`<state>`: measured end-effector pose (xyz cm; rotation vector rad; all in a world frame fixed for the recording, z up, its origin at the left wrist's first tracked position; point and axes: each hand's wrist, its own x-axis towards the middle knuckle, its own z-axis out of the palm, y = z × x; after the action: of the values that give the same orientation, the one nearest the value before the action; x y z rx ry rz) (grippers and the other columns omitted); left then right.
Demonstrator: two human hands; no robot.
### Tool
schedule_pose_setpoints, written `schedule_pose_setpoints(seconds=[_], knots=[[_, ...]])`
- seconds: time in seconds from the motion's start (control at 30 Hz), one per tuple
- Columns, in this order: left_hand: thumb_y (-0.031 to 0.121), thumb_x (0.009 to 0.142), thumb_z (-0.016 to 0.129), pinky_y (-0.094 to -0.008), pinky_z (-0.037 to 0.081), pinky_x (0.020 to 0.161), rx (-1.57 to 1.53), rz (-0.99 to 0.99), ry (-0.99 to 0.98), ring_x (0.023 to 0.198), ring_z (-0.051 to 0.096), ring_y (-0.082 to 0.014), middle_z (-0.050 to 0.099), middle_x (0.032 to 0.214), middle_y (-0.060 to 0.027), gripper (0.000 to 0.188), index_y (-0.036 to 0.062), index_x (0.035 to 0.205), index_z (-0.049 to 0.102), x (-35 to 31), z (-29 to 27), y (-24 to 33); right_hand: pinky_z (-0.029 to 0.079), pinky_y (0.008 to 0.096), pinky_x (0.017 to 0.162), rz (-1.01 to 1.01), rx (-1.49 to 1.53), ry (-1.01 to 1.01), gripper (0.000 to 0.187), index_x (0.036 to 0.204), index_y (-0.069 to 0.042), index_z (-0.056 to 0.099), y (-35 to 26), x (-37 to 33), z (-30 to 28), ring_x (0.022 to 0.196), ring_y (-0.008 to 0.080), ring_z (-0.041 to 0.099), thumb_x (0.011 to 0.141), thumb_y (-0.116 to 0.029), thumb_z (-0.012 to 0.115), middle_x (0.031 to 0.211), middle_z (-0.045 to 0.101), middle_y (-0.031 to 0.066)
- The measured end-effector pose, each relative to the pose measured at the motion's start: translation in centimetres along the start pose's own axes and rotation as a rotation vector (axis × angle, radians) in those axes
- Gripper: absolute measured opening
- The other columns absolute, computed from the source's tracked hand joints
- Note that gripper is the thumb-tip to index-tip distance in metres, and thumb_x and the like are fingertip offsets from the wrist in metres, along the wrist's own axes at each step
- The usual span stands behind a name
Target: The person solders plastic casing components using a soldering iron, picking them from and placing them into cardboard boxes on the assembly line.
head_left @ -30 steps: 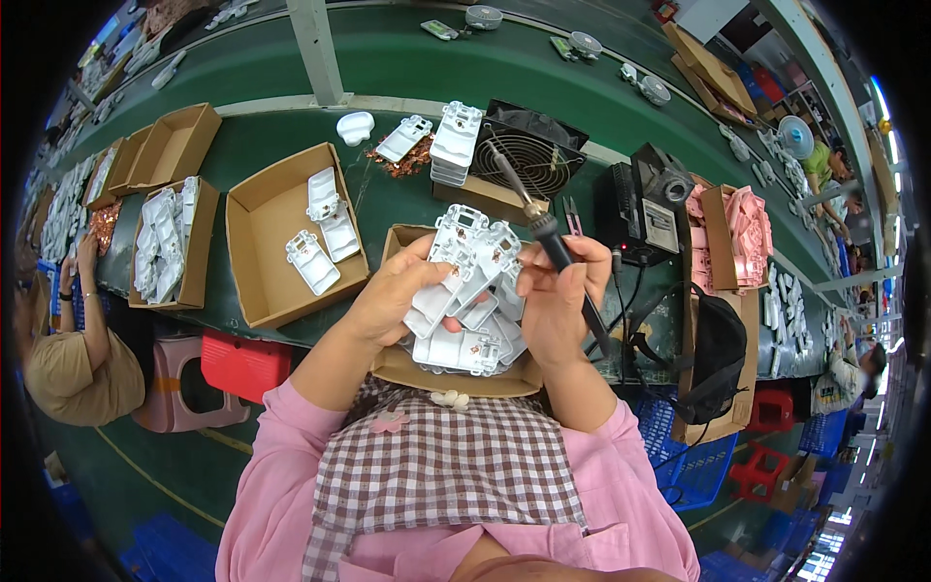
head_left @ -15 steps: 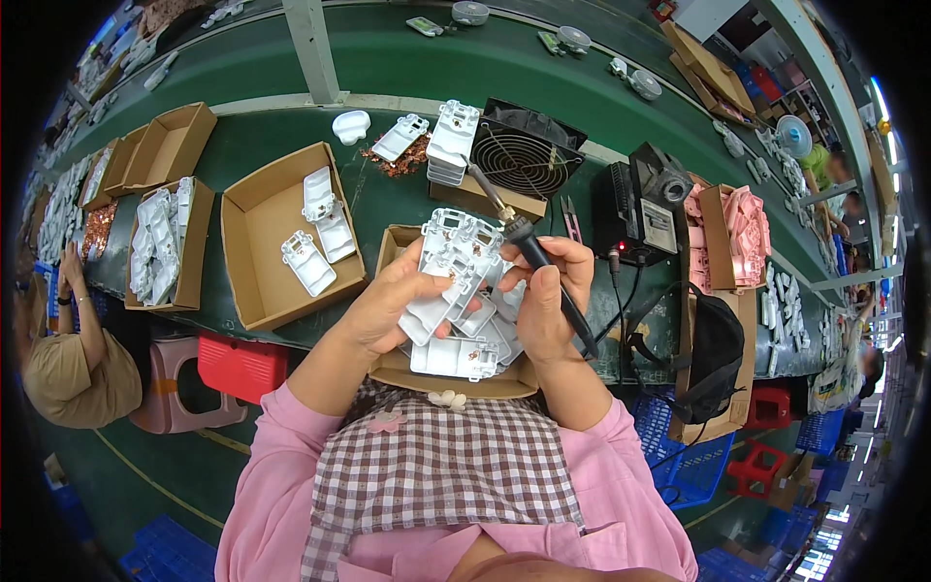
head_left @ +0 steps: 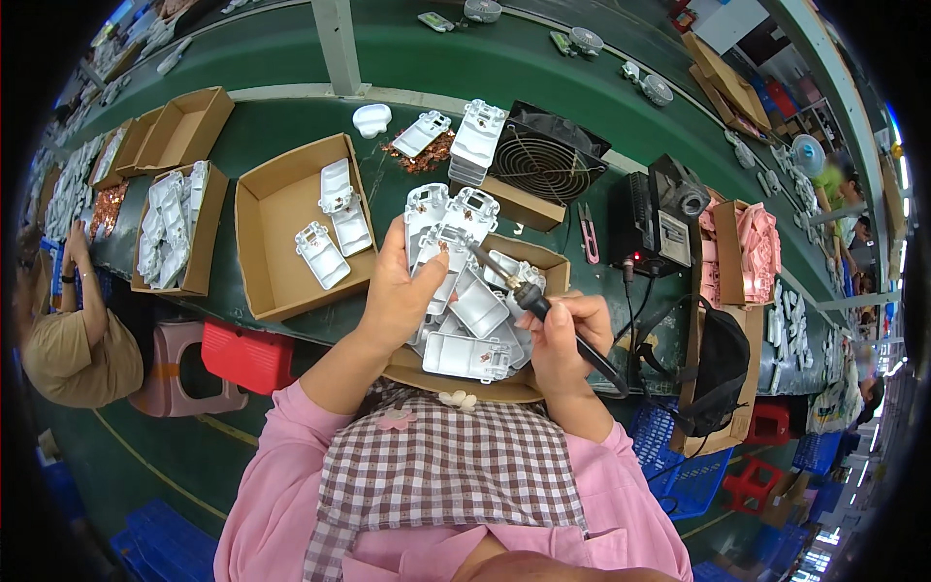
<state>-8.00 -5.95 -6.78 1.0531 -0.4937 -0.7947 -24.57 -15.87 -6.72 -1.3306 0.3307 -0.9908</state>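
Observation:
My left hand [head_left: 393,296] is closed around several white plastic housings [head_left: 427,206], fanned out with the thumb on top. In my right hand [head_left: 572,339] is a soldering iron [head_left: 530,298] with a black handle, gripped like a pen. Its metal tip points up and left at the held housings; whether it touches one I cannot tell. Below both hands sits a cardboard box [head_left: 556,269] with loose white housings [head_left: 465,357] in it.
A larger cardboard box [head_left: 267,218] with white housings stands left. Beyond are stacked housings [head_left: 479,141], copper-coloured bits [head_left: 427,158] and a black fan [head_left: 548,160]. Right are tweezers [head_left: 589,233], a black soldering station [head_left: 640,228] and pink parts [head_left: 752,247]. A co-worker [head_left: 82,339] sits far left.
My right hand has come lower, and the iron's tip has dropped from above the housings to beside them. My left hand has moved slightly up with the housings. The whole view has shifted a little.

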Motion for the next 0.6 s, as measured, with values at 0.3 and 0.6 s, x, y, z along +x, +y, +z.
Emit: schedule_pose_setpoints(seconds=[0.3,0.6], knots=[[0.001,0.089,0.05,-0.0243,0.05,0.062,0.079,0.056,0.027,0.079,0.054,-0.008,0.054,0.101,-0.0056,0.042,0.0004,0.128,0.036,0.0,0.0,-0.6,0.045,0.0208,0.051,0.041,-0.124,0.047,0.013,0.084,-0.001,0.051,0.6,0.4,0.3,0.056,0.0079,0.056,0.09,-0.01,0.057,0.065,0.061,0.0081],[0.003,0.09,0.051,-0.0231,0.051,0.061,0.098,0.114,0.033,0.077,0.058,-0.0084,0.058,0.1,-0.0061,0.035,0.0021,0.123,0.039,-0.1,-0.1,-1.0,0.045,0.0207,0.05,0.022,-0.12,0.052,0.014,0.084,0.0,0.05,0.6,0.4,0.6,0.055,0.0081,0.057,0.09,-0.011,0.057,0.066,0.061,0.0085]])
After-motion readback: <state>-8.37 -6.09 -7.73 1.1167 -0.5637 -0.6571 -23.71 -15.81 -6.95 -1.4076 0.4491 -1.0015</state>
